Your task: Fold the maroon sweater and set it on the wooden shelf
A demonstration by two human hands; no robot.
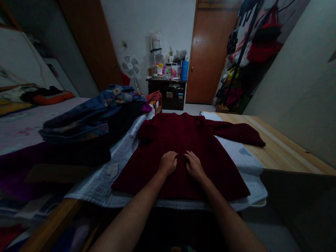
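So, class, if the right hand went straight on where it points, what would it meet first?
Probably more of the dark red garment, which spreads ahead of the right hand; whether they touch is hard to tell.

Clothes [86, 115] are lying heaped along a sheet-covered bed [18, 129], a white fan [130, 65] is standing near a cluttered cabinet [158, 91], and bags [264, 50] are hanging: a home, apparently a bedroom.

The left grip [168, 163] and right grip [194, 166] are bare; both bare forearms [141, 206] taper toward the wrists [163, 173].
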